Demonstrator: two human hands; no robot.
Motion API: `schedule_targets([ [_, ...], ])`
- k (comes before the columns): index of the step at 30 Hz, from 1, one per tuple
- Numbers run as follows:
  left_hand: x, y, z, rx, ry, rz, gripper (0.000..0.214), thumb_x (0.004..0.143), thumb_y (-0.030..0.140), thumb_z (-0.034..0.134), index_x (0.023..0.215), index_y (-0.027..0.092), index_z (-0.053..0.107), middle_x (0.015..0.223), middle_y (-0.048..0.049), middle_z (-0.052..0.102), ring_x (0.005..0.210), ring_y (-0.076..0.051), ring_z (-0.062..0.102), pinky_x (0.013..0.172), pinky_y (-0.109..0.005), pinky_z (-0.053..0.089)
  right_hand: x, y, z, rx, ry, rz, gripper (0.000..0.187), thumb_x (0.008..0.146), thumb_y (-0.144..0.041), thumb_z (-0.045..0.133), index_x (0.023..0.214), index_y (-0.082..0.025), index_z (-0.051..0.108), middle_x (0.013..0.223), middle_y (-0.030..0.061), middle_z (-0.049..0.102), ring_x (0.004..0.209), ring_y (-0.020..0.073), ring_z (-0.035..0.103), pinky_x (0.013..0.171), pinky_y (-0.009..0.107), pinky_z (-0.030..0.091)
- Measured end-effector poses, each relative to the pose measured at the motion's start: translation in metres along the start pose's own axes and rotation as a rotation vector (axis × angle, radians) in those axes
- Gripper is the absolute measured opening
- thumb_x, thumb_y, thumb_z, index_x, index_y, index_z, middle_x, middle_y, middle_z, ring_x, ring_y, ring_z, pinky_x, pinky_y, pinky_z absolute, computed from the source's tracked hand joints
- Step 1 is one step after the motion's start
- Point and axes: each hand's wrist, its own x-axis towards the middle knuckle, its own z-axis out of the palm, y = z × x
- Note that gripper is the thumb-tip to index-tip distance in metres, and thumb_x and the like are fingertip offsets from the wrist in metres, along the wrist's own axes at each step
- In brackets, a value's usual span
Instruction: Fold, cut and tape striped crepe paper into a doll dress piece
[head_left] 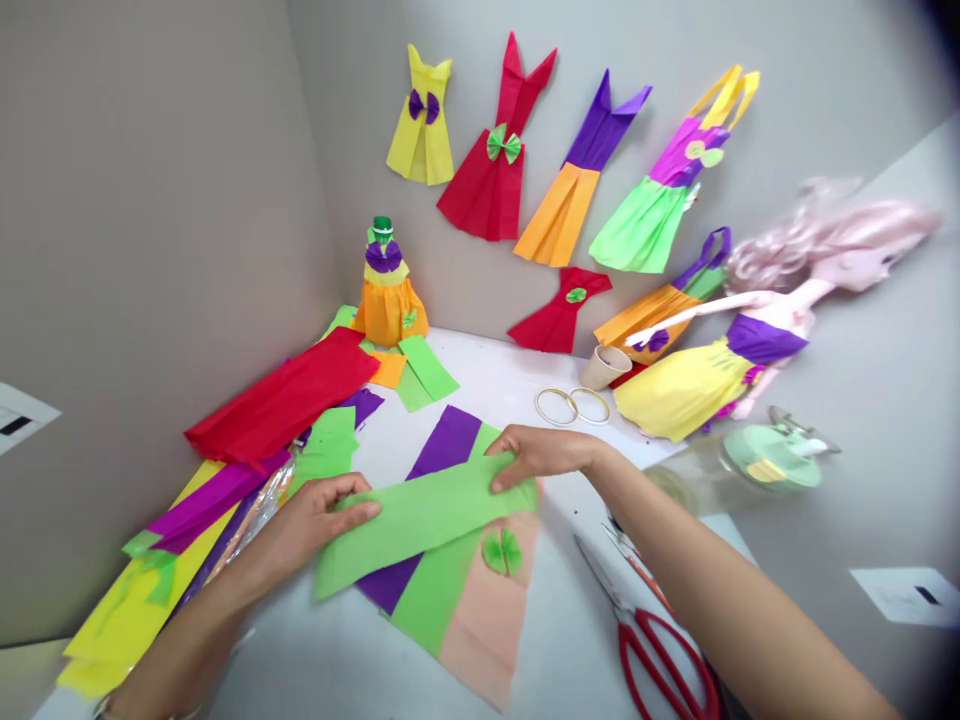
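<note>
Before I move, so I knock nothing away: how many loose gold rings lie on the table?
2: the left ring beyond the right hand, and the right ring beside the paper cup, overlapping in view. The held green strip might hide more.

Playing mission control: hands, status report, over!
Left hand, right hand: gripping long green paper strip. Purple-green-peach striped paper underneath. Red-handled metal scissors rightward, clear.
</note>
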Motion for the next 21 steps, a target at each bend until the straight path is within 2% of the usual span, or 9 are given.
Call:
schedule_targets([
  [4, -0.015, -0.023, -0.002, 0.022, 0.228, -0.125, 0.042, 0.066, 0.061, 0.071, 0.079, 0.021, 0.066, 0.068, 0.0013, 0.063, 0.070, -0.020, 0.058, 0.063, -0.025, 0.045, 0.016, 0.022, -0.012, 0.175, 0.156, -0.014, 0.039, 0.070, -0.047, 0.078, 0.087, -0.013, 0.074, 0.082, 0.0036, 0.072, 0.074, 0.0153, 0.064, 0.074, 0.029, 0.051],
  [7, -0.022, -0.031, -0.001, -0.028, 0.334, -0.199, 0.054, 0.058, 0.062, 0.077, 0.090, 0.020, 0.071, 0.084, -0.0053, 0.071, 0.086, -0.027, 0.065, 0.068, -0.028, 0.050, 0.031, 0.029, -0.014, 0.179, 0.305, -0.017, 0.041, 0.072, -0.053, 0.074, 0.083, -0.014, 0.072, 0.079, 0.0031, 0.070, 0.069, 0.0138, 0.061, 0.069, 0.028, 0.050],
  [10, -0.025, -0.038, 0.000, -0.053, 0.326, -0.248, 0.065, 0.056, 0.065, 0.076, 0.101, 0.018, 0.071, 0.074, -0.0034, 0.070, 0.073, -0.025, 0.065, 0.064, -0.030, 0.050, 0.050, 0.031, -0.015, 0.155, 0.465, -0.033, 0.041, 0.071, -0.056, 0.071, 0.073, -0.016, 0.066, 0.066, -0.0012, 0.062, 0.061, 0.0112, 0.053, 0.060, 0.025, 0.045],
  [12, -0.023, -0.043, 0.001, -0.045, 0.305, -0.292, 0.077, 0.059, 0.068, 0.073, 0.114, 0.015, 0.066, 0.056, 0.0027, 0.059, 0.057, -0.021, 0.059, 0.058, -0.029, 0.046, 0.062, 0.032, -0.017, 0.134, 0.566, -0.051, 0.040, 0.069, -0.055, 0.072, 0.069, -0.016, 0.062, 0.059, -0.0039, 0.054, 0.056, 0.0096, 0.047, 0.055, 0.023, 0.040],
  [14, -0.022, -0.049, 0.002, -0.011, 0.295, -0.326, 0.082, 0.063, 0.070, 0.069, 0.120, 0.011, 0.062, 0.047, 0.0082, 0.045, 0.048, -0.017, 0.049, 0.052, -0.027, 0.039, 0.073, 0.032, -0.020, 0.108, 0.642, -0.069, 0.039, 0.068, -0.054, 0.072, 0.067, -0.017, 0.059, 0.056, -0.0052, 0.048, 0.054, 0.0090, 0.042, 0.052, 0.023, 0.035],
  [17, -0.019, -0.054, 0.005, 0.028, 0.285, -0.322, 0.078, 0.066, 0.070, 0.066, 0.118, 0.011, 0.061, 0.047, 0.0102, 0.037, 0.046, -0.014, 0.040, 0.050, -0.026, 0.032, 0.085, 0.032, -0.025, 0.060, 0.697, -0.092, 0.036, 0.069, -0.051, 0.068, 0.066, -0.017, 0.058, 0.054, -0.0053, 0.044, 0.053, 0.0091, 0.037, 0.052, 0.025, 0.031],
  [21, -0.019, -0.059, 0.007, -0.039, 0.300, -0.295, 0.079, 0.066, 0.066, 0.066, 0.120, 0.010, 0.057, 0.050, 0.0092, 0.040, 0.049, -0.015, 0.042, 0.051, -0.025, 0.033, 0.095, 0.032, -0.030, -0.003, 0.718, -0.111, 0.030, 0.071, -0.047, 0.063, 0.067, -0.017, 0.060, 0.055, -0.0049, 0.045, 0.054, 0.0096, 0.036, 0.053, 0.025, 0.030],
])
